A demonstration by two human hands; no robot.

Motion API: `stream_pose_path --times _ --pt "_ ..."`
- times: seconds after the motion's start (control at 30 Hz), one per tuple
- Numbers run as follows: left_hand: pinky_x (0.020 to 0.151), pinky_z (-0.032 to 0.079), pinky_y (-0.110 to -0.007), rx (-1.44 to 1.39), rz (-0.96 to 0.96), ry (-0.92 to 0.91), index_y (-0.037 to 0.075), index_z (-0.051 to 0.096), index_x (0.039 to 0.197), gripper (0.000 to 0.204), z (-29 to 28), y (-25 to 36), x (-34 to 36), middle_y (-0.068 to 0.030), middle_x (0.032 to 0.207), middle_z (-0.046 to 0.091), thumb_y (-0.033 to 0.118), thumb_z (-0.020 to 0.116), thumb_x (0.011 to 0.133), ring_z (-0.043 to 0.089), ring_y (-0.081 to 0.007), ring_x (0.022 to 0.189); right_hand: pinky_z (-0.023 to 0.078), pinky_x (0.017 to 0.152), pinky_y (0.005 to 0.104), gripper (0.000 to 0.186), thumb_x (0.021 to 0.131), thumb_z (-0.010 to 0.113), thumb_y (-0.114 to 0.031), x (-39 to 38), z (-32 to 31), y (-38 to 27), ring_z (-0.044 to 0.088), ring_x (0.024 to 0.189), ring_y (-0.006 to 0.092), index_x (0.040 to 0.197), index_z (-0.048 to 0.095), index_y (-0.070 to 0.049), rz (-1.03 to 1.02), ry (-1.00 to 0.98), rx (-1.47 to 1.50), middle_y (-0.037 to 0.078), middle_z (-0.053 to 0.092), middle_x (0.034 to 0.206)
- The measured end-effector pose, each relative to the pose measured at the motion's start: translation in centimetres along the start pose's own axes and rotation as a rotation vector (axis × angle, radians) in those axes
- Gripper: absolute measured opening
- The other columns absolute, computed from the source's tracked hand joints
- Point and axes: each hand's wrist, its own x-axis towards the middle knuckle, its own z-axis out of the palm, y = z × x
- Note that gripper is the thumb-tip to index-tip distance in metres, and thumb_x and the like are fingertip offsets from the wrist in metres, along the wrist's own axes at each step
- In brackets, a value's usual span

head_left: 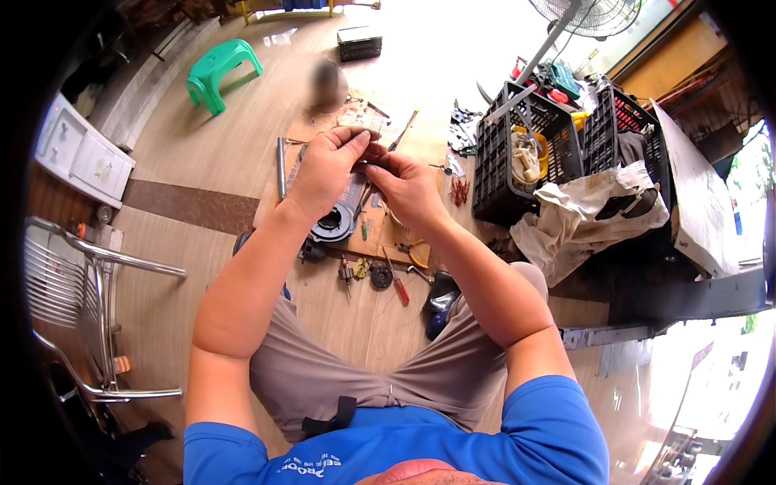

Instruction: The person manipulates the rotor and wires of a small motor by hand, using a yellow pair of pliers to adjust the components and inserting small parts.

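Head view, left hand (327, 166) and right hand (408, 187) raised together, grips pinching something too small to identify.

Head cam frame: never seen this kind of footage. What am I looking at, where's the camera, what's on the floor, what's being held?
There is no machine here: a person works with two bare hands. The single picture comes from a wide fisheye camera worn on the person's head, looking down, so straight edges bend near the rim and the forearms come in from below.

The person sits above a wooden floor, knees apart. The left hand and right hand meet in front, pinching something small between the fingertips; it is too small to identify.

Below the hands lie a cardboard sheet, a round black motor part, a red-handled screwdriver and small loose parts. To the right stand black plastic crates with a cloth draped over them. Further off are a green plastic stool and a metal chair.
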Motion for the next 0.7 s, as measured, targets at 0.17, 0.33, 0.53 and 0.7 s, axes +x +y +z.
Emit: stream_pose_path --times 0.17,0.33,0.53,0.7 --pt "0.069 0.051 -0.024 0.230 0.138 0.054 -0.006 0.067 0.095 0.014 0.3 -0.4 -0.1 -0.0054 0.083 0.068 0.007 0.063 0.091 0.061 -0.0099 0.075 0.046 0.062 0.0221 0.014 0.091 0.063 -0.007 -0.6 0.1 -1.1 0.054 0.069 0.0048 0.100 0.069 0.002 0.007 -0.033 -0.134 -0.001 0.065 0.079" --pt "0.066 0.050 -0.024 0.158 0.097 0.142 -0.004 0.065 0.093 0.011 0.1 0.2 -0.1 -0.0055 0.078 0.067 0.006 0.061 0.091 0.060 -0.0104 0.069 0.044 0.063 0.0194 0.017 0.095 0.060 -0.010 -0.9 0.3 -1.3 0.051 0.072 0.0030 0.108 0.066 0.000 0.041 -0.121 -0.146 -0.003 0.062 0.085" --pt "0.066 0.054 -0.028 -0.094 0.014 0.185 0.000 0.059 0.094 0.010 -0.3 0.4 0.0 -0.0068 0.076 0.065 0.008 0.054 0.096 0.063 -0.0145 0.066 0.044 0.063 0.0201 0.016 0.095 0.060 -0.009 -0.9 0.2 -1.4 0.052 0.071 0.0042 0.107 0.064 0.001 0.033 -0.139 -0.144 -0.002 0.061 0.083" --pt "0.062 0.058 -0.033 -0.169 0.031 0.237 0.006 0.056 0.096 0.010 -0.5 0.2 0.2 -0.0036 0.073 0.060 0.016 0.056 0.097 0.064 -0.0152 0.065 0.045 0.061 0.0216 0.014 0.095 0.059 -0.009 -1.3 0.5 -1.3 0.053 0.068 0.0058 0.106 0.063 0.001 0.046 -0.162 -0.135 -0.001 0.060 0.079"
